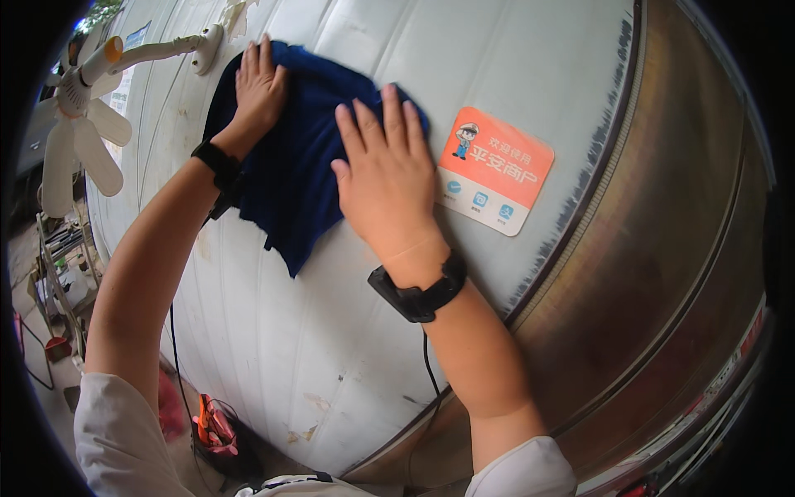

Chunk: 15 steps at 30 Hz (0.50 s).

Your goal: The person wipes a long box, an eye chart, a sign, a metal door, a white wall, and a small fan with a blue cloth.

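A dark blue cloth (pixel 298 143) is spread flat against a white panelled wall (pixel 248 298). My left hand (pixel 259 87) presses on the cloth's upper left part, fingers pointing up. My right hand (pixel 391 174) lies palm-in, fingers slightly apart, with its fingertips over the cloth's right part. Neither hand has its fingers curled round the cloth. Its lower edge hangs in an uneven point between my forearms. Just right of my right hand, an orange and white sign (pixel 497 171) with a cartoon figure and writing is fixed to the wall. Black bands circle both wrists.
A white fan (pixel 81 105) juts from a wall bracket (pixel 208 50) at upper left. A brownish metal door (pixel 633 248) lies on the right. Below stands a black bag (pixel 230 453) with red and orange items. Black cables hang down. Cluttered metal shelving (pixel 65 273) stands at far left.
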Each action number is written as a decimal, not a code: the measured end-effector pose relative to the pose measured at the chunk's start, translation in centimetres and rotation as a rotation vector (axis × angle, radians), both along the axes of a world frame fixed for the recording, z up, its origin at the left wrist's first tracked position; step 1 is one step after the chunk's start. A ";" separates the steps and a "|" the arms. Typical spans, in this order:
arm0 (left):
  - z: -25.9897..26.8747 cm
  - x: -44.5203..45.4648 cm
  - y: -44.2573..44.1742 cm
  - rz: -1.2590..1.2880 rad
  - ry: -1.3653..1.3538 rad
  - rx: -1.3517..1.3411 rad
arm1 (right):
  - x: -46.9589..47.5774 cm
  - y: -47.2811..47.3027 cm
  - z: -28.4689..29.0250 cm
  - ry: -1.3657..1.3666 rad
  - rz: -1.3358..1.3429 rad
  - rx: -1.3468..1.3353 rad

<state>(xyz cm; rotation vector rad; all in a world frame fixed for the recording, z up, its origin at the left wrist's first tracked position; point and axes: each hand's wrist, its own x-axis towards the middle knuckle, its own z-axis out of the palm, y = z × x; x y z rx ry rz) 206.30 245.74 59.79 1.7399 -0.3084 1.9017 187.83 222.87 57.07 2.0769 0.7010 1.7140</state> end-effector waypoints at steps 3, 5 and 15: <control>3.7 -6.8 -10.1 -0.049 -0.057 0.136 | -2.9 -5.0 2.3 -0.159 -0.041 0.161; 6.2 -10.5 -15.6 -0.131 0.066 0.159 | -5.1 -8.2 3.6 -0.258 -0.129 0.216; -4.9 -20.1 -23.2 -0.555 -0.044 0.505 | -9.7 -13.2 -7.2 0.038 -0.225 0.335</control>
